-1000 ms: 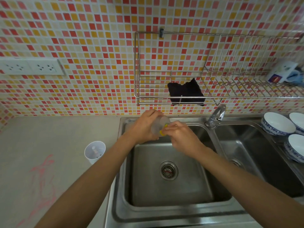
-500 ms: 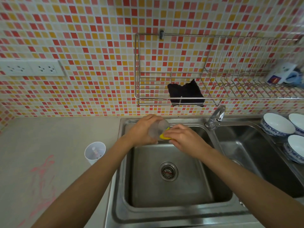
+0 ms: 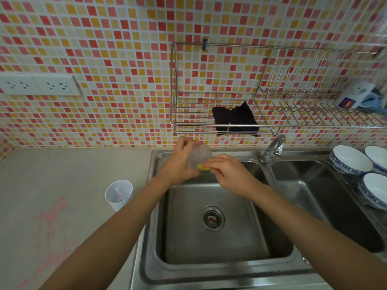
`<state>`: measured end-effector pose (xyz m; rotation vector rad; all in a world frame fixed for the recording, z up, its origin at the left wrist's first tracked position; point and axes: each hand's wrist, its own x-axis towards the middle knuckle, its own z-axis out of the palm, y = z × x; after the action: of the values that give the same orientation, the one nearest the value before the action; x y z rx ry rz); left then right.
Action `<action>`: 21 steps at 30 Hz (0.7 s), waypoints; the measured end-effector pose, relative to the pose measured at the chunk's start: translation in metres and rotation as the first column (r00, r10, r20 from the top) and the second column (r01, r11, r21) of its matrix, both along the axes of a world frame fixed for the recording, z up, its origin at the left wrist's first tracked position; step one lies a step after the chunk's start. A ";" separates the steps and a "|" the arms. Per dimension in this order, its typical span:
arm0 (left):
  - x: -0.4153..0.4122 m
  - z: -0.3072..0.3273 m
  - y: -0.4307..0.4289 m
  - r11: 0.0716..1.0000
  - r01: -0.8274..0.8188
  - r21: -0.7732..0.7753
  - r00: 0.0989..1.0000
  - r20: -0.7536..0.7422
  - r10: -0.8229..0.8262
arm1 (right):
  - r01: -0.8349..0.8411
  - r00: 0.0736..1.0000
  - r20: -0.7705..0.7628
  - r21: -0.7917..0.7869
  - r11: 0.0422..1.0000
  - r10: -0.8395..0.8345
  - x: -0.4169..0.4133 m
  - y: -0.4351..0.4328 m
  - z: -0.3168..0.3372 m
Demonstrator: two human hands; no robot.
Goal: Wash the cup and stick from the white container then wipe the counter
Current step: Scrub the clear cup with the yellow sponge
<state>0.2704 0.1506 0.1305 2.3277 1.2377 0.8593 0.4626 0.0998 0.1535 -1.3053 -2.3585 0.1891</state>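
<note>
A wall of red, orange and cream mosaic tiles (image 3: pixel 125 49) rises behind a grey counter (image 3: pixel 52 174) marked with pink smears (image 3: pixel 52 227) near its front left. Set into the counter is a steel double sink (image 3: pixel 209 273), its left basin bare but for the drain strainer (image 3: pixel 212 218), with a chrome tap (image 3: pixel 274 149) standing on the divide between the two basins. On the wall above hangs a wire rack (image 3: pixel 272 114) with a black cloth (image 3: pixel 235 119) draped over its front rail and a printed mug (image 3: pixel 356 97) lying at its far right end. Three white bowls with blue patterned sides (image 3: pixel 349 160) sit at the right edge of the sink, and a double wall socket (image 3: pixel 37 84) is fixed to the tiles at far left. Over the back of the left basin, a person's two bare forearms reach in and meet: the left hand (image 3: pixel 180 162) is wrapped around a translucent cup (image 3: pixel 199 155), tipped on its side with its base toward the wall, while the right hand (image 3: pixel 228 172), pressed close against it, pinches a yellow sponge (image 3: pixel 203 167) at the cup's lower edge, only a sliver of the sponge showing between the fingers. The white container (image 3: pixel 119 194) stands upright on the counter just left of the sink, well apart from both hands, with a pale stick (image 3: pixel 118 190) resting inside it.
</note>
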 end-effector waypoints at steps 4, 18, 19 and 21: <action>-0.001 0.001 0.002 0.998 0.026 0.059 0.978 -0.208 -0.014 | 0.000 0.998 0.067 -0.104 0.995 0.007 -0.002 0.005 0.003; -0.001 0.005 0.004 0.996 0.091 0.020 0.972 -0.220 -0.084 | 0.033 0.972 0.224 0.177 0.984 -0.073 0.002 0.005 -0.005; -0.001 0.007 0.003 0.996 0.091 0.025 0.975 -0.207 -0.084 | 0.039 0.962 0.253 0.230 0.972 -0.099 0.004 0.005 -0.005; 0.001 0.011 0.003 0.995 0.097 0.028 0.977 -0.196 -0.090 | 0.052 0.972 0.208 0.258 0.965 -0.108 0.003 0.001 -0.009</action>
<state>0.2710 0.1535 0.1414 2.5278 1.1847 0.6420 0.4655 0.1011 0.1447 -1.3508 -2.4057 -0.2862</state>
